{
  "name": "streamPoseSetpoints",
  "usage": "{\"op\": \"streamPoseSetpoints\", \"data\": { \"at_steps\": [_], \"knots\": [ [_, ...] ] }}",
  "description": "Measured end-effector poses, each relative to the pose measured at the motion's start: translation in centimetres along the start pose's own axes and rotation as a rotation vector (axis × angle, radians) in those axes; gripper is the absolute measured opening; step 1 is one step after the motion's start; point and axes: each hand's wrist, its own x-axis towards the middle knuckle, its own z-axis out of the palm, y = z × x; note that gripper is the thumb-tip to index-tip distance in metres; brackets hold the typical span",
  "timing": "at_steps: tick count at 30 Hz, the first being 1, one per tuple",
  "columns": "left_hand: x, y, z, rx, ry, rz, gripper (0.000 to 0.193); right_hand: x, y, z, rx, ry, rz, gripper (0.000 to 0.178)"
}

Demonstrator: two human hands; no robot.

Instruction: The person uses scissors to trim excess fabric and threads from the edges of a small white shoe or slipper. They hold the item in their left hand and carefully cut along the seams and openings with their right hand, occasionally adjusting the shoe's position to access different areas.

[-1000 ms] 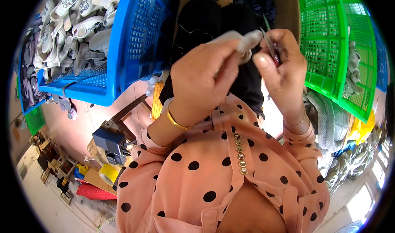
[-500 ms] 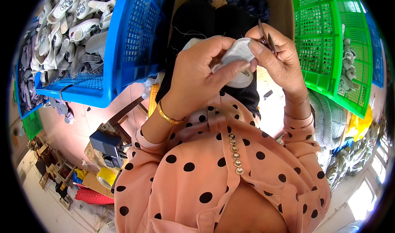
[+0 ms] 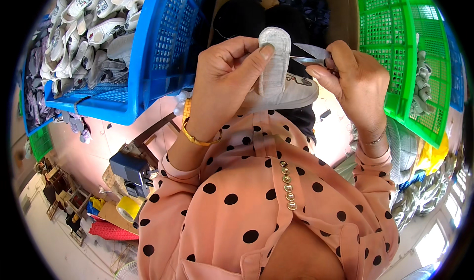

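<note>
Left hand: the left hand is closed in a pinch, thumb pressed on the front of a padded, round-ended pale grey fabric strap.
Right hand: the right hand is curled around small metal scissors, the 2 blades apart.
Blades: pointing left, just beside the strap's right edge; touching or not, I cannot tell.
Shoe: the white fabric shoe sits below the strap, between the 2 hands, toe to the right.
Forearms: both bent upward, wrists turned inward.
Left wrist: 1 gold bracelet.
Flanks: blue plastic basket left, green plastic basket right.
</note>
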Motion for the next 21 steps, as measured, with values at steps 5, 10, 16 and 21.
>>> {"op": "streamPoseSetpoints", "data": {
  "at_steps": [5, 10, 16, 21],
  "knots": [
    [-0.1, 0.1, 0.2, -0.001, 0.013, -0.03, 0.017, 0.4, 0.0, -0.7, -0.122, -0.022, -0.062, 0.039],
    [-0.4, 0.6, 0.3, -0.012, 0.013, -0.036, 0.017, 1.0, -0.1, -0.7, -0.155, 0.032, -0.11, 0.043],
    [-0.4, 0.7, 0.2, -0.011, -0.002, -0.055, 0.016, 0.9, -0.2, -0.6, -0.18, 0.019, -0.104, 0.042],
    [-0.5, 0.7, 0.3, -0.031, -0.012, -0.056, 0.015, 1.0, -0.2, -0.7, -0.199, 0.024, -0.124, 0.042]
  ]
}}
